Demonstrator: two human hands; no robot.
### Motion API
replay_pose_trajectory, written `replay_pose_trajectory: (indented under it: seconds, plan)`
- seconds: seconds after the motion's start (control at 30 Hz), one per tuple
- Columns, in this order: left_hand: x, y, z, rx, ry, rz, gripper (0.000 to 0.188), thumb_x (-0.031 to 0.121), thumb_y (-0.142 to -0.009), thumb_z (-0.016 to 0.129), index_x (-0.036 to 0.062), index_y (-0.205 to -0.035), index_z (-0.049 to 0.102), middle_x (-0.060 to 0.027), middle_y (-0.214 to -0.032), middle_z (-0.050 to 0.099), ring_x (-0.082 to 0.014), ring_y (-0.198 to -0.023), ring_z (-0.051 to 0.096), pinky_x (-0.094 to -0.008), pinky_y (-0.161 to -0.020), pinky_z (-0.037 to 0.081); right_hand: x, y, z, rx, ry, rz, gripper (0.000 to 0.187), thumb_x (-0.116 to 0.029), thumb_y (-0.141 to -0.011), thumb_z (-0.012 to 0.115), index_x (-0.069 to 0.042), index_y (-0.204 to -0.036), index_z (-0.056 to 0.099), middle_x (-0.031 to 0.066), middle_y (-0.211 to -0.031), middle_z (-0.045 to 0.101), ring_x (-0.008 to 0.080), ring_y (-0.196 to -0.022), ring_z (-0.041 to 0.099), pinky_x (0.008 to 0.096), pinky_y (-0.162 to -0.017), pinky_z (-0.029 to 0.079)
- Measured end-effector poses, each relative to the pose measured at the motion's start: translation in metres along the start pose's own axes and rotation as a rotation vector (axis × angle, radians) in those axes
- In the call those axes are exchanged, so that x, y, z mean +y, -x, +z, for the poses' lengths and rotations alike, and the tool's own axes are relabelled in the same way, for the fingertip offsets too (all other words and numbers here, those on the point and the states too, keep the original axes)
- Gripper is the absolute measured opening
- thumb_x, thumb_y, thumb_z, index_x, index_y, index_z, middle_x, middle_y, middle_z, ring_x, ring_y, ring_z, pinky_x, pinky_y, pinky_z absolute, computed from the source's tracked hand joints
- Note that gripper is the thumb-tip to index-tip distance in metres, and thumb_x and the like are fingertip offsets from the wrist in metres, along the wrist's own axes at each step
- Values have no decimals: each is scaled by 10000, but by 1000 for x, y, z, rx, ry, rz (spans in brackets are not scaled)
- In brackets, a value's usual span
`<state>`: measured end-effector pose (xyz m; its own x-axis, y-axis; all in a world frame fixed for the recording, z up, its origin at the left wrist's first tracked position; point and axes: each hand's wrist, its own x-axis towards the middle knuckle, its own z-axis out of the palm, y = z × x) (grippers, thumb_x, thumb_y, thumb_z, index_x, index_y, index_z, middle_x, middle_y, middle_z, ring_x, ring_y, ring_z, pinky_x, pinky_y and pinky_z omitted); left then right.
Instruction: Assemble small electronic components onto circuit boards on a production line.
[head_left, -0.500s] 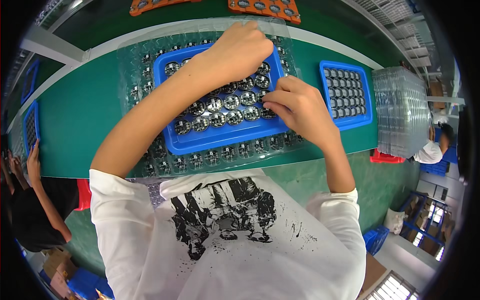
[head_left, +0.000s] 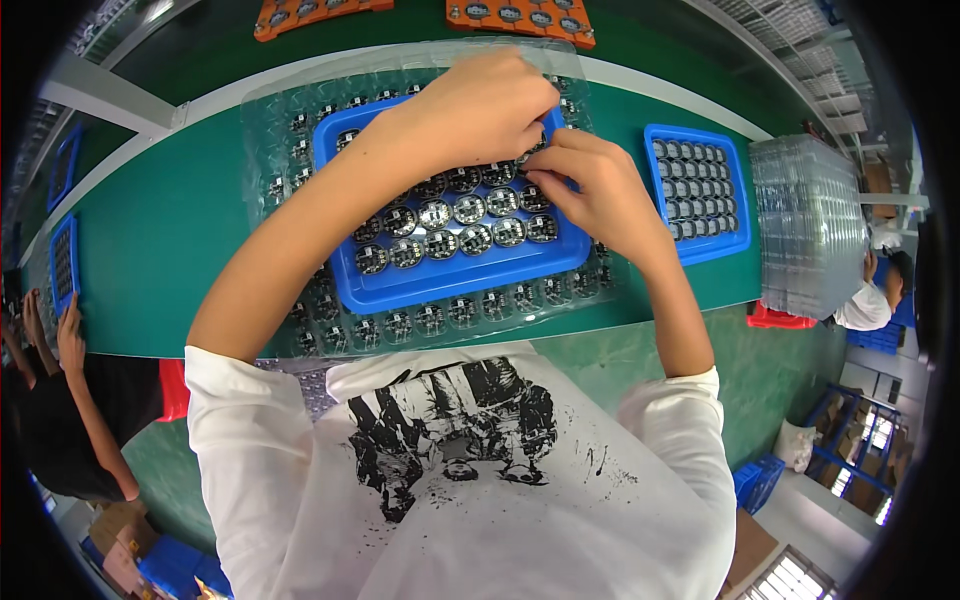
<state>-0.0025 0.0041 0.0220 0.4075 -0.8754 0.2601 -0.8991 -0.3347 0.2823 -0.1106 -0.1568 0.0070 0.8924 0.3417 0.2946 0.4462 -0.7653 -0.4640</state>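
A blue tray (head_left: pixel 450 290) holds rows of small round circuit boards (head_left: pixel 469 209), dark and silver. Beneath it lies a larger clear plastic blister tray (head_left: pixel 262 135) with more such boards in its pockets. My left hand (head_left: pixel 495 105) reaches over the tray's far right part, fingers curled and slightly blurred; what they grip is hidden. My right hand (head_left: pixel 595 185) comes in over the tray's right edge. Its thumb and forefinger pinch at a round board near the far right, close to the left fingertips. My left forearm covers the tray's left boards.
To the right, another blue tray (head_left: pixel 700 250) holds grey round parts, beside a tall stack of clear plastic trays (head_left: pixel 808 225). Orange fixtures (head_left: pixel 520 18) stand beyond the green table (head_left: pixel 150 260). At the left, a co-worker's hand (head_left: pixel 70 338) touches another blue tray (head_left: pixel 64 262).
My right hand has moved farther up the tray, from a nearer board to one beyond. My left hand's fingers have come down closer to the right fingertips.
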Motion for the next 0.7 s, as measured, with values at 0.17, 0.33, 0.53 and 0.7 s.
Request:
replay_pose_trajectory:
  seconds: [0.17,0.33,0.53,0.7]
  plan:
    - [3,-3,9,-84,20,-1,112,115,-761,635,5,-756,652,-130,-785,627,-319,-854,547,-418,-791,466,1,4,-2,15,16,-18,147,-11,-750,699,-25,-896,698,110,-818,600,283,-745,599,367,-639,477]
    - [5,-5,13,-70,38,3,132,127,-764,640,1,-726,645,-125,-779,621,-311,-860,544,-417,-792,471,4,6,-1,34,-3,-43,147,-9,-739,710,-19,-884,686,109,-806,591,280,-737,594,361,-634,476]
    - [5,-1,15,-32,45,32,130,107,-754,647,-8,-693,635,-129,-770,618,-312,-871,544,-419,-780,478,-10,26,-24,27,-42,-11,158,-31,-746,725,-10,-891,667,104,-782,579,266,-700,582,347,-597,463]
    - [5,-1,22,14,-43,99,125,92,-737,666,-9,-674,626,-133,-751,611,-317,-843,549,-429,-748,482,-26,35,-22,-140,-52,-30,184,-57,-736,744,-11,-899,673,92,-761,573,264,-668,568,356,-569,449]
